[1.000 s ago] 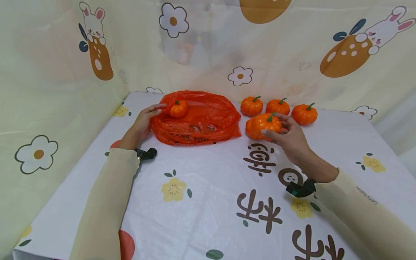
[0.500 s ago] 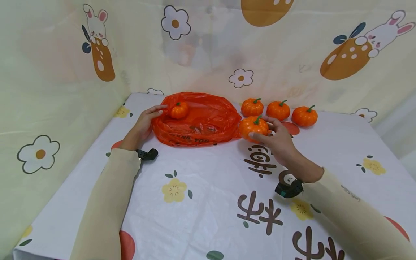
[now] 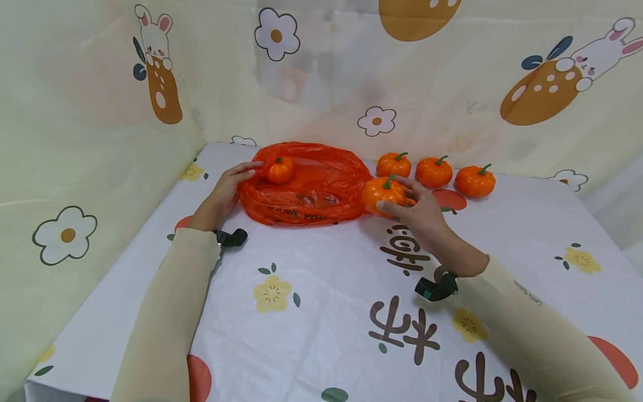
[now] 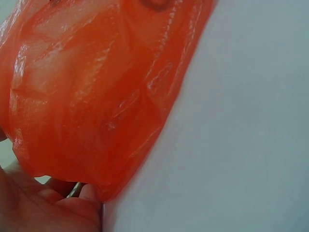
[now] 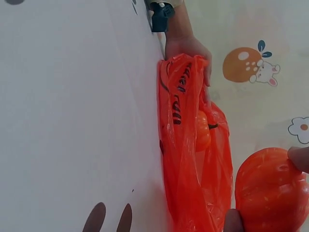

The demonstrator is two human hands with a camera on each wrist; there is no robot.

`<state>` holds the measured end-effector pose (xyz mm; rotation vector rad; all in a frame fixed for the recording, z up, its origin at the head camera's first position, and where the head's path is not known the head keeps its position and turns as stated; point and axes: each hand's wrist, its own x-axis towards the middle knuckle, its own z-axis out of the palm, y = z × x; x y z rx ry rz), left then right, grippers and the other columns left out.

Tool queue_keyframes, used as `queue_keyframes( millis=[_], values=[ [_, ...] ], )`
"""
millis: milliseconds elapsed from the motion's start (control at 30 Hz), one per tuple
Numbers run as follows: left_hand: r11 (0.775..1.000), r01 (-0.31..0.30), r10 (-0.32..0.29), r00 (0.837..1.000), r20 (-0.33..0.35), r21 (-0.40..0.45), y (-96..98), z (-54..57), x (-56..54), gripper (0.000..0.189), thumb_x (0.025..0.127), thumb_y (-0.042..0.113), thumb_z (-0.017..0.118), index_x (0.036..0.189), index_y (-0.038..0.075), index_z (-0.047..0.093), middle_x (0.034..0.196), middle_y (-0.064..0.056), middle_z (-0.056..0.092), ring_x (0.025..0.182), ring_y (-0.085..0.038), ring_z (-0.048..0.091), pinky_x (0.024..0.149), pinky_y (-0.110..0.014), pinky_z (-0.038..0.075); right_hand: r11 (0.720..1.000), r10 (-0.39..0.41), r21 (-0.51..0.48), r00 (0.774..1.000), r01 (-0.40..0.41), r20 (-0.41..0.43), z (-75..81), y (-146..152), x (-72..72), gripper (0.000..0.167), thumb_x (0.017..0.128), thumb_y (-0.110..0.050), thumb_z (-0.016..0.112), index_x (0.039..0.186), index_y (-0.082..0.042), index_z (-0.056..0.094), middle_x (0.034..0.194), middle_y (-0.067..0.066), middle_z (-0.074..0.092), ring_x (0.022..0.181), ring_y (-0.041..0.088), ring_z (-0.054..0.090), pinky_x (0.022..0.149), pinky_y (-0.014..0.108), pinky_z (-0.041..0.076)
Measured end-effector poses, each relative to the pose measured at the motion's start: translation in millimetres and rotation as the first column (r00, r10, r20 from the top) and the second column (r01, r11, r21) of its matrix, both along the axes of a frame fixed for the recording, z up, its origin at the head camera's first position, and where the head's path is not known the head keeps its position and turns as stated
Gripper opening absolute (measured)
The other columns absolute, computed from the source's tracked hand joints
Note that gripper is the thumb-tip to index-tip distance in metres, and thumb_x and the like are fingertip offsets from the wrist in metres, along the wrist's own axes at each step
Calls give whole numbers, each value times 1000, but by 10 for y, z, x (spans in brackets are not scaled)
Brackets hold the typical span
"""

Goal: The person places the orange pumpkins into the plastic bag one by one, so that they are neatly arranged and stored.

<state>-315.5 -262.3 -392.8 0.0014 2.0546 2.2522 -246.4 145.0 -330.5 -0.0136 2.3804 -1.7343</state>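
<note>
My right hand (image 3: 427, 216) grips a small glossy orange pumpkin (image 3: 380, 195) with a green stem, thumb in front and fingers behind. This pumpkin overlaps the right edge of an open red plastic bag (image 3: 321, 212) in the head view. In the right wrist view the held pumpkin (image 5: 270, 193) shows between fingertips, beside the bag. At the bag's left side, my left hand (image 3: 224, 192) holds the rim, its fingertips reaching over the edge. The left wrist view shows that hand (image 4: 48, 205) partly hidden by the bag's film. One pumpkin (image 3: 280, 170) lies inside the bag, near these fingertips.
Three more orange pumpkins, a left one (image 3: 394, 165), a middle one (image 3: 434, 172) and a right one (image 3: 475, 181), stand in a row right of the bag. Behind them rises a patterned cloth wall (image 3: 321, 72). A printed white cloth (image 3: 311, 312) covers the table.
My right hand has moved left with the pumpkin, from in front of the row to the bag's right edge. My left hand stays at the bag's left rim.
</note>
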Motion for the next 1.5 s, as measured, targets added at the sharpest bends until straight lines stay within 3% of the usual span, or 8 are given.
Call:
queue_keyframes(
  millis=[300,600,933,1500],
  values=[
    [1000,-2,2,1000,-4,18,2,4,1,37,103,15,45,138,14,57,153,-1,41,140,-21,41,107,-32,45,999,-22,-27,1000,22,5,-10,-100,-26,74,92,-13,69,154,-23,30,160,9,25,145,33,29,108,45,46],
    [1000,6,-6,1000,-2,26,-6,7,-4,37,103,15,46,139,12,56,153,-2,41,138,-22,42,109,-34,43,995,-23,-98,1000,22,-14,-64,-181,-66,72,91,-11,70,151,-16,29,160,9,27,144,31,33,109,42,46],
    [1000,0,0,1000,-3,19,-3,7,-1,38,103,15,45,139,11,55,153,-2,41,138,-22,42,109,-34,43,996,-66,-61,998,65,-10,-126,-303,-177,70,89,-16,73,147,-19,35,157,7,33,142,28,36,108,42,47],
    [1000,5,-5,1000,-10,-6,-1,22,7,38,103,14,44,139,11,55,153,-3,41,138,-22,42,110,-35,43,997,-51,-64,999,50,-5,-146,-511,-329,70,87,-19,75,147,-21,40,156,6,36,134,27,43,106,40,50]
  ],
)
